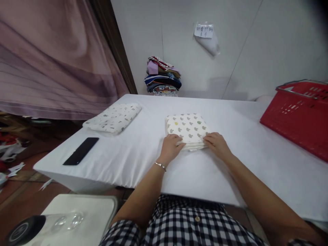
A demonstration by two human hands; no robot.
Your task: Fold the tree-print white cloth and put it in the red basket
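A folded white cloth [188, 127] with a grey mushroom-like print and a few coloured motifs lies flat on the white-covered table [143, 150]. Its layers are stacked and show along the near edge. My left hand [171, 147], with a bracelet at the wrist, pinches the cloth's near left corner. At the near right corner, my right hand [217, 145] pinches it between thumb and fingers. To the left on the table rests another folded cloth [114, 118], white with small scattered prints; neither hand touches it.
A black phone [81, 151] lies near the table's left edge. At the right stands a red plastic basket [297, 116]. Folded clothes [163, 77] are piled against the wall behind. A clear bottle [61, 222] with a dark cap lies over a pale stool [99, 208] at lower left.
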